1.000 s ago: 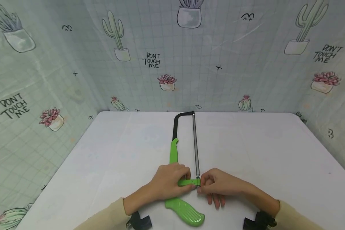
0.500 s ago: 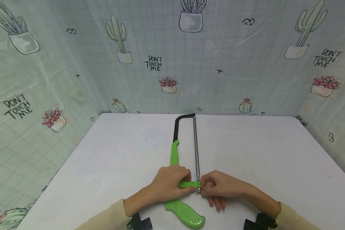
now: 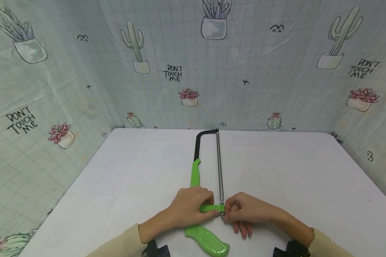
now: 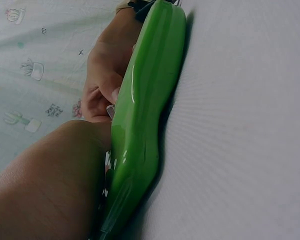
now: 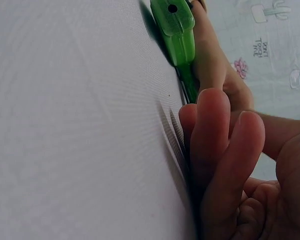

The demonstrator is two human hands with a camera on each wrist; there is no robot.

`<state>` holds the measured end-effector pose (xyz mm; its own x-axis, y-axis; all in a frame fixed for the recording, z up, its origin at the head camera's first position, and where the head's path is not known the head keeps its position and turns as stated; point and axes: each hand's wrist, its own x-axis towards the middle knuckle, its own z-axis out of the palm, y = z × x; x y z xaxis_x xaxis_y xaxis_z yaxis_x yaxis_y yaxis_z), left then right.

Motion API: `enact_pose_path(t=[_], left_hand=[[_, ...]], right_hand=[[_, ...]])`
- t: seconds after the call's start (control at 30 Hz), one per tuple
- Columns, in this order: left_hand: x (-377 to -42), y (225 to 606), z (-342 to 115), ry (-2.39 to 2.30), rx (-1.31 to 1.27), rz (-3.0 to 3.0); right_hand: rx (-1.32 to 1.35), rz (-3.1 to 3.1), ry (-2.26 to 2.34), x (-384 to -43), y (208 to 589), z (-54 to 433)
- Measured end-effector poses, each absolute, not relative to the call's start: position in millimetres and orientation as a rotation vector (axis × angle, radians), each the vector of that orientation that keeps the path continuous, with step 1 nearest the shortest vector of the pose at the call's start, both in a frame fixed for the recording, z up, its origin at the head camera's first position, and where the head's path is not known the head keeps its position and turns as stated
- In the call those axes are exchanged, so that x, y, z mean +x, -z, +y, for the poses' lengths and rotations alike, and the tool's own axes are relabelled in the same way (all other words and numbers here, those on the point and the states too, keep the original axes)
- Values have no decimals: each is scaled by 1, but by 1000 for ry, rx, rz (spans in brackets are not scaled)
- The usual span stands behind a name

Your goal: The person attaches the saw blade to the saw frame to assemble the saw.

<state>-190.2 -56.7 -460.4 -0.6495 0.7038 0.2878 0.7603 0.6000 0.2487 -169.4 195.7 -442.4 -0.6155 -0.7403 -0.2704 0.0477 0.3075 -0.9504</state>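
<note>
A hacksaw lies flat on the white table, with a green handle [image 3: 208, 241], a black front frame [image 3: 197, 148] and a thin metal blade [image 3: 219, 167]. My left hand [image 3: 189, 207] rests over the frame and holds the green crosspiece [image 3: 212, 207] between thumb and fingers. At the blade's near end, the thumb and forefinger of my right hand [image 3: 249, 210] pinch a small metal wing nut [image 3: 222, 216], partly hidden by the fingertips. In the right wrist view, the other right fingers [image 5: 213, 125] extend loosely beside the tabletop. The left wrist view shows the handle [image 4: 145, 85] close up.
The white table [image 3: 292, 171] stretches out on both sides of the saw. A cloth printed with cacti [image 3: 244, 57] hangs behind it and at both sides. Black wrist mounts [image 3: 157, 250] sit below both wrists.
The wing nut shows at a different angle between the right fingertips, which have shifted slightly. The left hand keeps its hold. The whole scene sits slightly lower in the head view.
</note>
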Motion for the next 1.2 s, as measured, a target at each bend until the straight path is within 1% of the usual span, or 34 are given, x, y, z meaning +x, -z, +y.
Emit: enact_pose_path(t=[0.87, 1.2], left_hand=[[-188, 462, -58, 519, -1220, -2670], [-188, 462, -58, 521, -1221, -2656]], right_hand=[[-574, 1888, 1362, -166, 439, 191], [-620, 1848, 1368, -168, 442, 195]])
